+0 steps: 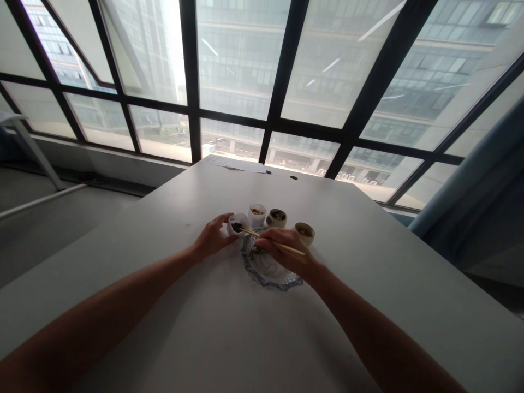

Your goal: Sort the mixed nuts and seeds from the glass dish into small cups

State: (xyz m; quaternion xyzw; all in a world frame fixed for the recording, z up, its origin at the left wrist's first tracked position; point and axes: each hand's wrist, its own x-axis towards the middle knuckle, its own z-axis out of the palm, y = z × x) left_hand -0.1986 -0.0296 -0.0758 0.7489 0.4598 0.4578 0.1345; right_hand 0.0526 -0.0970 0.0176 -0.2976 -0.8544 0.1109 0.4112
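Observation:
My left hand (213, 236) grips a small white cup (244, 219) by its side, with dark bits inside it. My right hand (289, 248) holds a pair of wooden chopsticks (250, 232), whose tips reach into that cup. Below my right hand lies a clear glass plate (270, 283) with a wavy rim; some dark pieces lie on its left part. Behind the plate stand a white cup (257, 217) with light brown pieces and a cream cup (276, 218) with dark contents. Another cream cup (305, 232) stands just right of my right hand.
The white table (196, 316) stretches out toward large black-framed windows (237, 115). White paper sheets (241, 165) lie at its far edge, near two dark round holes. A blue curtain (466, 191) hangs on the right. Another table's leg (39, 150) shows at the left.

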